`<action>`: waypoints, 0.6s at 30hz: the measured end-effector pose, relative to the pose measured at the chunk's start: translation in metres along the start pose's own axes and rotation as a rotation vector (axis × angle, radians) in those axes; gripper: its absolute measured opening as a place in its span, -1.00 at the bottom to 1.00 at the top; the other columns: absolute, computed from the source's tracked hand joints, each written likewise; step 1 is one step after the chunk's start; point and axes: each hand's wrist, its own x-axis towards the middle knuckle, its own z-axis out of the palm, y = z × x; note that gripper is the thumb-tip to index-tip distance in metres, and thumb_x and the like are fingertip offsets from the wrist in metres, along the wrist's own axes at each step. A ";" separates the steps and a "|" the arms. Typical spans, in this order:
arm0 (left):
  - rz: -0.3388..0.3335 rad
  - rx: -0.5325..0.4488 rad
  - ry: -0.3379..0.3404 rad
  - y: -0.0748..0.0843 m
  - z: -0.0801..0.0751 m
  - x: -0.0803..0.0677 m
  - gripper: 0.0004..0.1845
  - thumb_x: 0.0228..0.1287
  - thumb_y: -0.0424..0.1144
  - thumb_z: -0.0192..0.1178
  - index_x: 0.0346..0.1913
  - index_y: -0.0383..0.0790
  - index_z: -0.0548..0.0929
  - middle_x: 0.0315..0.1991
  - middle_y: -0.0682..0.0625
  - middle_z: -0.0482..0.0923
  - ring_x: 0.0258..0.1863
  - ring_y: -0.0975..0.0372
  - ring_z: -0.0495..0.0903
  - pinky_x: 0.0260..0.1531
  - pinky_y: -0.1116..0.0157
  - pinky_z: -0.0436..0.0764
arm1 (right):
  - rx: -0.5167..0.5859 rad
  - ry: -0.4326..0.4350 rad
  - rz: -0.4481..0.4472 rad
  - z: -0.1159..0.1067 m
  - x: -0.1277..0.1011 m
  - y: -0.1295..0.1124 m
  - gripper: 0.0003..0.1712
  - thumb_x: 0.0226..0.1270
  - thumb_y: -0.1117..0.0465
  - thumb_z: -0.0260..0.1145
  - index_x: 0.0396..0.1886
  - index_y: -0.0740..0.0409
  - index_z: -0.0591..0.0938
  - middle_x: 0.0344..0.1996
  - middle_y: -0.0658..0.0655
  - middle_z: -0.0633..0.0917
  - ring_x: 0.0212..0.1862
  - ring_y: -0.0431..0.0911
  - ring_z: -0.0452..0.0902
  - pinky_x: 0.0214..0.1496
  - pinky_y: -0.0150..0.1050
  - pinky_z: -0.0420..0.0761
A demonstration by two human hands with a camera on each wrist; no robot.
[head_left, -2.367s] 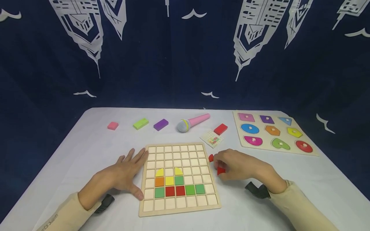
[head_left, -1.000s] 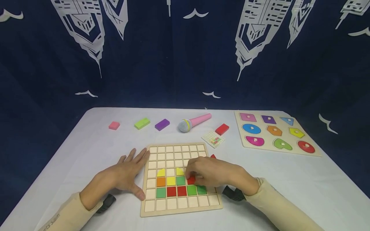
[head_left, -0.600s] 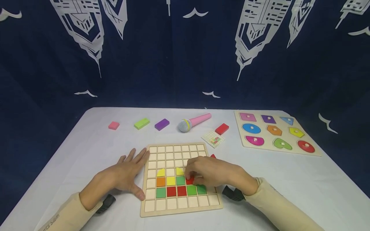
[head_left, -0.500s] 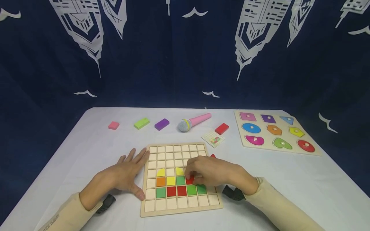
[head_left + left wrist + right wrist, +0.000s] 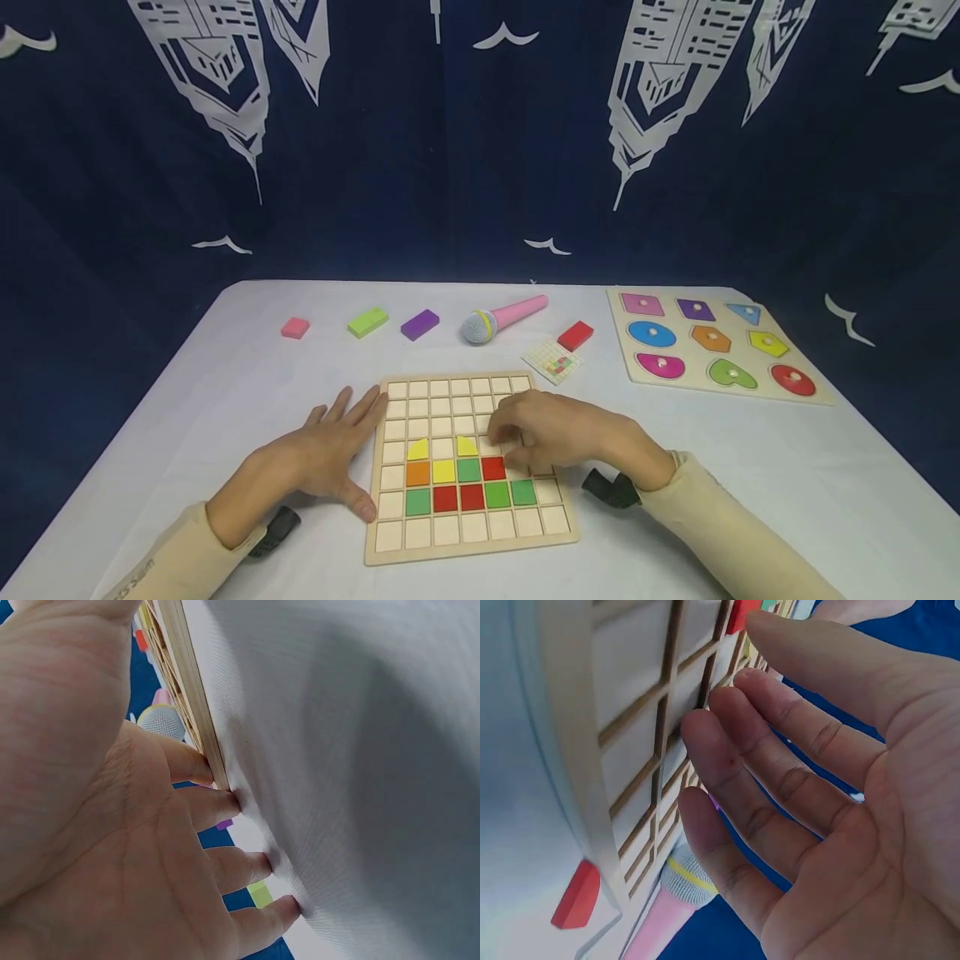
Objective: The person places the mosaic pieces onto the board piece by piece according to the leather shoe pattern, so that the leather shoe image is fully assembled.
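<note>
The red tile (image 5: 493, 467) sits in the grid board (image 5: 470, 546) near the table's front edge; my right hand (image 5: 551, 433) hovers relaxed and empty above, my left hand (image 5: 330, 454) spread flat against the board's left side. A careless brush could dislodge neighbouring tiles.

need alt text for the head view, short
A person's two hands work at a wooden grid board on a white table. The right hand hovers open over the board beside a red tile set among other coloured tiles, while the left hand lies flat against the board's left edge.
</note>
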 end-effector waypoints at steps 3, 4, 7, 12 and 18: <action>-0.002 0.001 0.000 0.000 -0.001 0.000 0.61 -0.50 0.40 0.54 0.60 -0.32 -0.09 0.63 -0.27 -0.22 0.56 -0.33 -0.28 0.43 -0.39 -0.10 | 0.024 0.009 -0.001 -0.005 -0.002 0.004 -0.74 0.26 0.18 0.45 -0.06 0.04 0.71 -0.21 -0.12 0.68 -0.14 -0.23 0.54 0.02 -0.33 0.61; 0.002 -0.001 0.001 0.000 -0.001 -0.001 0.61 -0.50 0.40 0.54 0.60 -0.33 -0.09 0.63 -0.28 -0.22 0.56 -0.34 -0.27 0.42 -0.39 -0.10 | 0.027 0.016 0.000 -0.007 -0.002 0.006 -0.75 0.26 0.17 0.46 -0.06 0.04 0.71 -0.22 -0.12 0.69 -0.14 -0.22 0.55 0.01 -0.33 0.61; 0.003 -0.001 0.001 0.001 -0.001 -0.001 0.61 -0.50 0.40 0.54 0.60 -0.33 -0.09 0.63 -0.28 -0.21 0.56 -0.35 -0.27 0.42 -0.39 -0.09 | 0.040 0.041 0.004 -0.014 -0.006 0.012 -0.75 0.27 0.17 0.45 -0.07 0.06 0.71 -0.22 -0.07 0.71 -0.16 -0.19 0.58 -0.05 -0.30 0.64; 0.001 0.004 0.002 0.000 -0.002 0.000 0.61 -0.50 0.41 0.53 0.60 -0.33 -0.10 0.63 -0.27 -0.22 0.56 -0.34 -0.27 0.42 -0.39 -0.09 | 0.054 0.077 0.041 -0.023 -0.011 0.027 -0.70 0.24 0.18 0.48 -0.04 0.11 0.69 -0.19 -0.01 0.72 -0.17 -0.11 0.61 -0.07 -0.21 0.67; 0.011 -0.015 -0.004 0.000 0.000 -0.002 0.61 -0.48 0.39 0.52 0.60 -0.33 -0.12 0.63 -0.27 -0.24 0.56 -0.34 -0.29 0.43 -0.39 -0.12 | 0.056 0.084 0.081 -0.026 -0.014 0.045 -0.69 0.20 0.22 0.50 -0.06 0.15 0.68 -0.19 0.01 0.71 -0.15 -0.11 0.62 0.02 -0.12 0.66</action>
